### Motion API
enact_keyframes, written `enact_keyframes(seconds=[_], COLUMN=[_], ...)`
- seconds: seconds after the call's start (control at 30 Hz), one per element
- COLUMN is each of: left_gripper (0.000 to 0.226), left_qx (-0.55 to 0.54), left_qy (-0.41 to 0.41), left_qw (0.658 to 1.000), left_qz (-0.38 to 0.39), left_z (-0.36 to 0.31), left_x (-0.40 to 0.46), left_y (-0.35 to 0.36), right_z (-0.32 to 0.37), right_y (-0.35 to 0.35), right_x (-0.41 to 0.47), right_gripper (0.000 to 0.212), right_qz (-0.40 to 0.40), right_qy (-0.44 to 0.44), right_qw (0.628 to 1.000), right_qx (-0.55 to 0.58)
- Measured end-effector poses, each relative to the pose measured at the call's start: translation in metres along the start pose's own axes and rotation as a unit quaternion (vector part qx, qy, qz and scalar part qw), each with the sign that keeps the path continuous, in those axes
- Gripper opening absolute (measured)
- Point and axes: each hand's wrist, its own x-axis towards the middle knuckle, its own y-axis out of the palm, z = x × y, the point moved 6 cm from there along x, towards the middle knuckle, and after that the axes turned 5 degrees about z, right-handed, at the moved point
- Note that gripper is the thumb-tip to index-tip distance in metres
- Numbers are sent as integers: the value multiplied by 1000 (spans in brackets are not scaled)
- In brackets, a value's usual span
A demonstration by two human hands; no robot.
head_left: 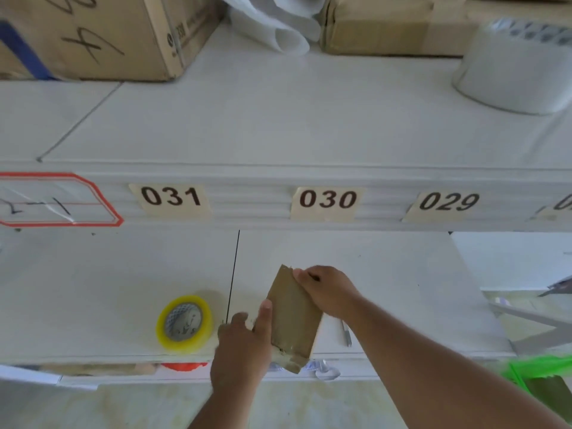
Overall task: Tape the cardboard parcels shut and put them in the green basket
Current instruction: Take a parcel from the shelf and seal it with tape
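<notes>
The shelf edge carries tan labels reading 031, 030 and 029; other writing is unreadable.

Your hands hold a small taped parcel tilted above the table: your right hand pinches its top edge, your left hand grips its lower left side. A yellow tape roll lies just left. A pen lies right. The green basket shows at lower right.

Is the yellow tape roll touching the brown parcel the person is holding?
Apart. The head view shows the tape roll lying on the shelf, with the left hand and bare shelf between it and the parcel.
</notes>
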Motion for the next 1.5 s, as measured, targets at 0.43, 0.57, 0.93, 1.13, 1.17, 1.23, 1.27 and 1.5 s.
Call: enact_keyframes(seconds=[0.43, 0.57, 0.93, 1.13, 1.17, 1.23, 1.27, 1.5], left_gripper=[56, 41, 51, 48, 48, 52, 57, 54], left_qx=[-253, -67, -8, 24, 22, 37, 53, -106], left_qy=[-85, 35, 102, 111, 110, 91, 77, -3], left_qw=[960, 996, 994, 992, 992, 992, 993, 993], left_qz=[80, 43, 36, 53, 61, 77, 79, 49], left_z=[30, 16, 16, 13, 13, 13, 14, 36], left_x=[13, 18, 18, 26, 25, 20, 17, 18], left_y=[33, 31, 33, 39, 39, 39, 36, 38], right_z=[-8, -14, -31, -21, -19, -20, -23, -5], right_y=[130, 128, 64, 53, 52, 42, 33, -12], right_x=[-72, -81, -9, 10, 11, 19, 24, -15], right_gripper=[54, 55, 72, 75, 77, 82, 82, 28], right_qz=[-32, -71, -53, -39, -43, -54, -60, -135], right_qy=[-282, -314, -122, -55, -42, 5, 40, -79], right_qw=[924, 913, 948, 956, 960, 975, 982, 983], right_qx=[-256, -249, -288, -285, -274, -215, -177, -93])
